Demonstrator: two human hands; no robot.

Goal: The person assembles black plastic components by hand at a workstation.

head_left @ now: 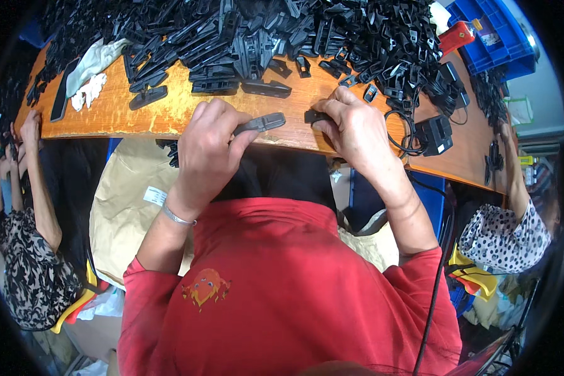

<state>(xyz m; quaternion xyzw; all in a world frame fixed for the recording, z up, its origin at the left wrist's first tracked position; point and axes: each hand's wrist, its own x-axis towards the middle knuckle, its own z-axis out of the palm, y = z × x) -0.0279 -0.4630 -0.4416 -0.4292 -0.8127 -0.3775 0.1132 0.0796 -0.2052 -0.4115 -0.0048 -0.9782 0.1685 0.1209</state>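
At the table's front edge, my left hand (210, 145) pinches a long black plastic part (264, 123) shaped like a clip, its free end pointing right. A short gap away, my right hand (360, 130) grips a small black plastic piece (311, 117) between thumb and fingers; most of it is hidden. The two parts do not touch. Just beyond my hands lie several loose black parts, among them a long one (267, 89) and another (148, 97) farther left. Behind them a large heap of black plastic parts (244, 37) covers the back of the wooden table (175, 119).
White gloves (94, 72) and a dark flat bar (62, 94) lie at the left. On the right are a black adapter with cable (433, 135), a red bottle (457, 39) and a blue crate (492, 37). Co-workers' arms (41, 188) (514, 166) reach the table on both sides.
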